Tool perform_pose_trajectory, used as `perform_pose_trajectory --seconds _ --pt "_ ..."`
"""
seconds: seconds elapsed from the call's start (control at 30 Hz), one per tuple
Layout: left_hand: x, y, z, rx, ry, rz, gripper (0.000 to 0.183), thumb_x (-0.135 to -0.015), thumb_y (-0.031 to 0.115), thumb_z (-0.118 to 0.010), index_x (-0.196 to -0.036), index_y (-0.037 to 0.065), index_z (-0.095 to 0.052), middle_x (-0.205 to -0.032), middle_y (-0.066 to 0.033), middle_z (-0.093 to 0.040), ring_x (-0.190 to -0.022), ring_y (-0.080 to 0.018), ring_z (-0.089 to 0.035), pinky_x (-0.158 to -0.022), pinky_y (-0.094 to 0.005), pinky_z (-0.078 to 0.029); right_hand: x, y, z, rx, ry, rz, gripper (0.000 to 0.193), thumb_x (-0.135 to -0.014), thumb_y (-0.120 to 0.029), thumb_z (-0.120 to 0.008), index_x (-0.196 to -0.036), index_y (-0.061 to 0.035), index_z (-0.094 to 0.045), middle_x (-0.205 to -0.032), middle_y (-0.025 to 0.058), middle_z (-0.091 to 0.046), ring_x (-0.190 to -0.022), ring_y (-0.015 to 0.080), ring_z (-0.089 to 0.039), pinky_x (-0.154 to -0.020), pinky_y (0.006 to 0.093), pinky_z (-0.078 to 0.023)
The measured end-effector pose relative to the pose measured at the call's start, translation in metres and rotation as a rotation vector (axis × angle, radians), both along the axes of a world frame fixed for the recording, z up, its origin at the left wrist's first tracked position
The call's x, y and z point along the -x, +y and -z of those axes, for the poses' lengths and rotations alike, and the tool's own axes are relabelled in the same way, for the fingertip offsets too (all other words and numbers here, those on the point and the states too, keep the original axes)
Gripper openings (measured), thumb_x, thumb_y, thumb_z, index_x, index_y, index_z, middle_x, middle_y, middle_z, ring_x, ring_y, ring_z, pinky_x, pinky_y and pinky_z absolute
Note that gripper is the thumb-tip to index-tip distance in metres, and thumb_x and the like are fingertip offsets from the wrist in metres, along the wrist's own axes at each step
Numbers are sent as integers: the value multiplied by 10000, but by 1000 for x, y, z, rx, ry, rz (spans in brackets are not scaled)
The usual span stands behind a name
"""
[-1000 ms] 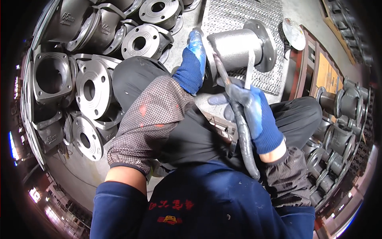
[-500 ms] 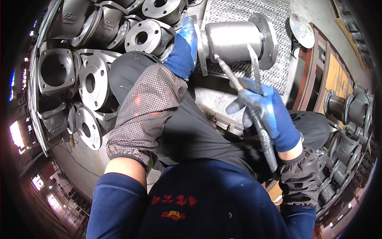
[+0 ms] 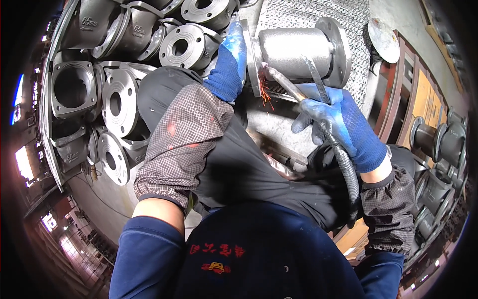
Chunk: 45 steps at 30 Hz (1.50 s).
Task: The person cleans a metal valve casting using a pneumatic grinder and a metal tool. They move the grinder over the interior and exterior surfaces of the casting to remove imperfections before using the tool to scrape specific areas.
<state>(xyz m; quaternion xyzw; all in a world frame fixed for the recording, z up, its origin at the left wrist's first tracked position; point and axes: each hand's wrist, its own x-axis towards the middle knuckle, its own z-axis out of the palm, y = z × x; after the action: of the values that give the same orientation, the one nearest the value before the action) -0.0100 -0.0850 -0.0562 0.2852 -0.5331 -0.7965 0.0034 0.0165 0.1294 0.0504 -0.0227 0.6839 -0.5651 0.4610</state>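
Observation:
A grey flanged metal casting (image 3: 294, 47), shaped like a valve body, lies on its side on a worn metal-mesh surface (image 3: 356, 84). My left hand (image 3: 232, 60), in a blue glove, grips its left flange; the fingertips are partly hidden. My right hand (image 3: 331, 117), also gloved, is closed round a slim hand grinder (image 3: 286, 84) with a ribbed black hose. The grinder's pinkish tip touches the casting near the left flange, and orange sparks (image 3: 265, 92) fall there. A flat metal bar (image 3: 314, 74) also sticks out of my right hand, pointing at the casting's body.
Similar flanged castings (image 3: 119, 102) are piled at the left, and more (image 3: 443, 139) stand at the right. A pale round disc (image 3: 383, 41) lies beyond the mesh. Reddish-brown metal framing (image 3: 398, 84) runs along the right. My bent legs are below the casting.
The grinder tip has shifted left along the casting to the left flange, and sparks now show. My right hand has moved slightly right, and the hose bends more. My left hand keeps its hold.

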Motion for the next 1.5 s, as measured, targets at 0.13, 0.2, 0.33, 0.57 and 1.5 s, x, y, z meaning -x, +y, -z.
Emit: perform_pose_trajectory --seconds 0.13,0.2,0.33,0.57,1.5 --pt "2 6 -9 -94 22 -52 568 -919 561 -329 -1075 58 -544 -817 -96 -602 -600 -195 -598 -498 -341 -539 3 4 -2 -29 -31 -3 430 -861 -148 -514 -1214 95 -485 -667 98 -616 -522 105 -562 -449 209 -446" --pt "-1 8 -15 -110 -47 -25 550 -926 543 -332 -1084 61 -544 -828 -93 -604 -626 -186 -604 -527 -313 -539 2 4 -2 -37 -8 -22 426 -864 -147 -513 -1210 100 -485 -673 98 -613 -533 103 -565 -449 207 -447" --pt "-4 7 -21 -27 34 -14 511 -944 479 -342 -1139 42 -521 -925 -108 -613 -768 -193 -614 -681 -272 -530 -3 3 -8 -15 65 79 412 -867 -152 -521 -1197 95 -500 -727 103 -620 -571 103 -580 -450 210 -456" --pt "-9 6 -22 56 47 18 433 -965 382 -345 -1137 24 -516 -1008 -107 -611 -869 -181 -619 -763 -287 -519 -16 13 0 18 -109 107 406 -887 -117 -508 -1252 55 -465 -714 77 -637 -469 70 -526 -416 204 -418" --pt "-9 8 -21 -84 49 -75 414 -976 372 -353 -1138 31 -524 -1068 -107 -591 -940 -178 -594 -818 -308 -504 -29 -30 25 332 -326 308 316 -882 -119 -476 -1156 34 -512 -653 125 -618 -435 113 -529 -412 226 -433"
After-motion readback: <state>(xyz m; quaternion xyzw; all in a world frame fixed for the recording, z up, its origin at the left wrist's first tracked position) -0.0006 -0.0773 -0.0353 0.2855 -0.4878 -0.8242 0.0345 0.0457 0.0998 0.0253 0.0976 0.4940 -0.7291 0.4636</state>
